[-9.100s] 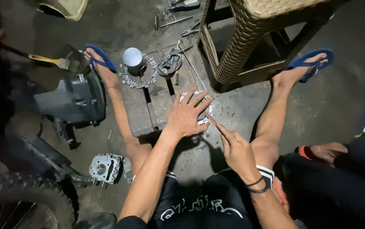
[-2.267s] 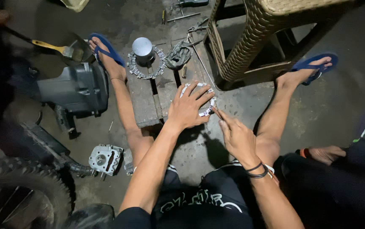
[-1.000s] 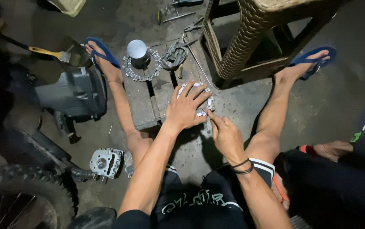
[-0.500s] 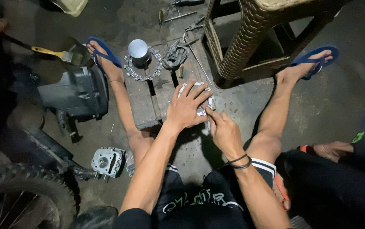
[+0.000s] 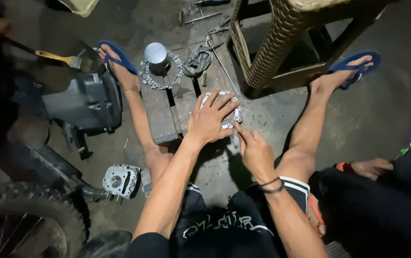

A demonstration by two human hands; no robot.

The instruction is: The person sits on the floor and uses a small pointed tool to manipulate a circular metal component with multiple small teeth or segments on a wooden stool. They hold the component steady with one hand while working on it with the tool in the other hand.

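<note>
Landmark: the wooden pallet block (image 5: 165, 114) on the concrete floor, between the seated person's legs.
Left hand: the left hand (image 5: 209, 120) lies flat and spread on the block's near right corner, pressing down a pale metal part (image 5: 236, 114) that is mostly hidden under the palm.
Right hand: the right hand (image 5: 253, 149) sits just off the block's right edge, forefinger out and touching the part's rim; it grips nothing.
Step in hand: judged, steadying the part while the finger works or feels its edge.
Next move: likely needs the palm's firm pressure and fine fingertip control.
Far end of block: a ring of small metal pieces (image 5: 160, 76) around a steel cylinder (image 5: 156, 53).
Left of block: a cylinder head (image 5: 121, 180) on the floor.
Packages, labels: none legible.
</note>
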